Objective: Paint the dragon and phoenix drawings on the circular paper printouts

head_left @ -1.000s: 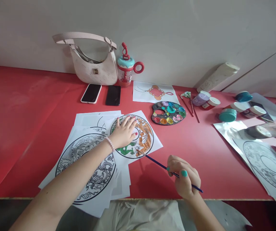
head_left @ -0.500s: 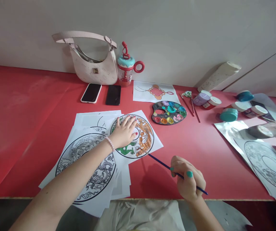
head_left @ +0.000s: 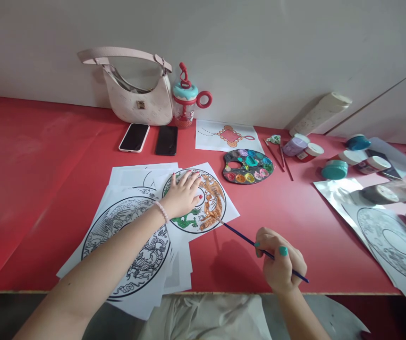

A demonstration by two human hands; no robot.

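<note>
My left hand [head_left: 183, 193] lies flat with fingers spread on a sheet with a round drawing [head_left: 220, 193], painted green on one side and orange on the other. In my right hand [head_left: 283, 259] is a thin blue paintbrush [head_left: 240, 234], gripped well back along its handle. The brush tip is at the lower part of the orange bird figure. Under my left forearm rests a stack of sheets, the top one bearing an uncoloured round drawing [head_left: 118, 222]. Beyond the painted sheet sits a dark paint palette [head_left: 229, 177] with several colours in its wells.
Along the back stand a pale handbag [head_left: 139, 106] and a red-handled cup [head_left: 185, 108], with two phones [head_left: 134, 137] in front. A lantern picture [head_left: 206, 137], loose brushes [head_left: 287, 165] and several paint jars [head_left: 334, 170] lie right of them. More printed sheets [head_left: 376, 245] are at far right.
My right hand has shifted slightly right and up with the paintbrush, its tip moving a little up the orange figure. My left hand has stayed in place.
</note>
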